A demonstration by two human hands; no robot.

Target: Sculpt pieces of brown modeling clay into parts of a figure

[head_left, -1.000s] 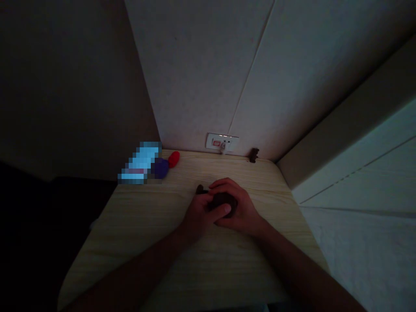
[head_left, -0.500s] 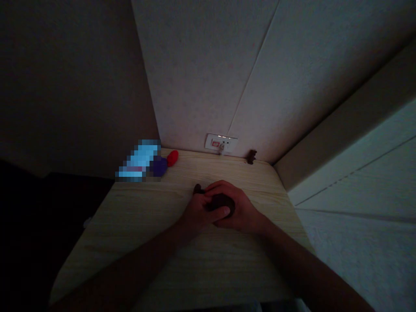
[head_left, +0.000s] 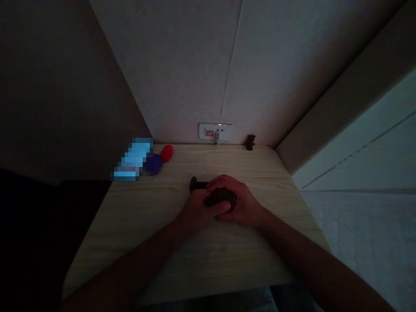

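Probably soft and light, the dark rounded lump (head_left: 224,196) sits over the wooden tabletop (head_left: 227,260), wrapped by the left hand (head_left: 195,210) and right hand (head_left: 246,203), its broad sides seeming the best hold.

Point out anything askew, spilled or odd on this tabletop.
The bright bluish object at the tabletop's back left is pixelated, so its details are unreadable. No spill shows; the left hand and right hand partly cover the dark lump.
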